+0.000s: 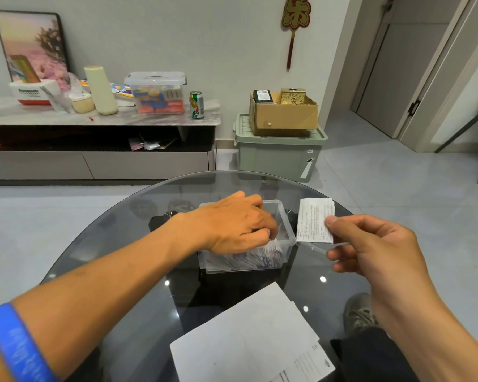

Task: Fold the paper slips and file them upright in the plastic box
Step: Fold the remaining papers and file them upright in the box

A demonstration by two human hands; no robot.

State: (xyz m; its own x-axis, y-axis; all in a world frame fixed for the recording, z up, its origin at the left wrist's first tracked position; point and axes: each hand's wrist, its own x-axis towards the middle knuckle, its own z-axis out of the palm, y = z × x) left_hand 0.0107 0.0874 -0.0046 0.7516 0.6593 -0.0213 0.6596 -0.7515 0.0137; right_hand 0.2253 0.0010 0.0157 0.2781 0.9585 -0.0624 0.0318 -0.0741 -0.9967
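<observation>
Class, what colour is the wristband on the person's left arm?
Blue, with faint pale lettering; the wristband shows in the head view, bottom left.

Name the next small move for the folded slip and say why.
Probably carry the slip left and lower it upright into the box: the right hand pinches it beside the box, while the left hand reaches in among filed slips.

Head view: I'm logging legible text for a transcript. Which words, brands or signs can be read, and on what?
"Panasonic": white box on the sideboard.
"乐": red-gold wall ornament.
Folded slip in the right hand: print too small.
Paper sheet, blue wristband, can: unreadable.
</observation>
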